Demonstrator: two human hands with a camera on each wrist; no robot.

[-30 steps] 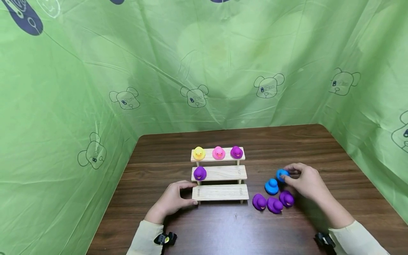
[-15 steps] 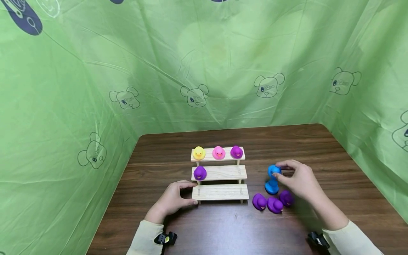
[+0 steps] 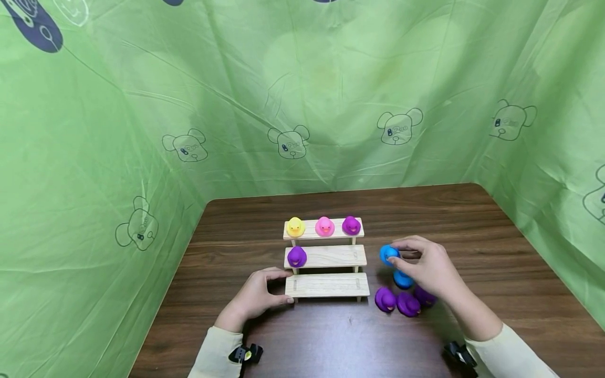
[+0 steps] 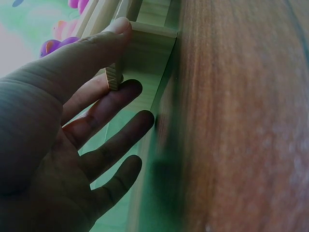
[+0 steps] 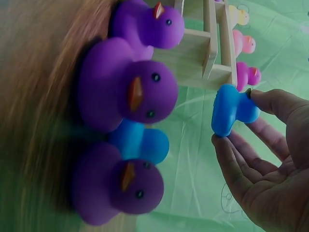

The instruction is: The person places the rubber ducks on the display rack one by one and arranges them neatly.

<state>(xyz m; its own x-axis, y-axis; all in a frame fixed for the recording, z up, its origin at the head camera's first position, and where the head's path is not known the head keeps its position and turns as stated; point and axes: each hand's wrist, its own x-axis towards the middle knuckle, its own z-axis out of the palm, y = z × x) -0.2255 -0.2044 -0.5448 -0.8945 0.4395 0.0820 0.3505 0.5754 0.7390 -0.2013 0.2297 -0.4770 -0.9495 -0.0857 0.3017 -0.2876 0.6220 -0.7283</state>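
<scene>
My right hand [image 3: 432, 268] pinches a blue rubber duck [image 3: 388, 254] between thumb and fingertips. In the right wrist view, this blue duck [image 5: 226, 111] is up off the table. Another blue duck [image 3: 403, 280] is beneath the right hand, partly covered. With thumb and fingers, my left hand [image 3: 250, 294] holds the left end of the bottom tier of a three-tier wooden display stand [image 3: 327, 285]. On the top tier sit a yellow duck [image 3: 295, 227], a pink duck [image 3: 324, 227] and a purple duck [image 3: 351, 226]. One more purple duck [image 3: 296, 256] occupies the middle tier's left end.
Right of the stand, three purple ducks lie close together on the table: a left one [image 3: 385, 299], a middle one [image 3: 408, 304] and a right one [image 3: 425, 296], partly hidden by the hand. Green patterned cloth [image 3: 293, 178] surrounds the brown wooden table [image 3: 331, 341].
My right hand has carried the blue duck left, past the other blue duck and closer to the stand. The left hand stays at the stand's end.
</scene>
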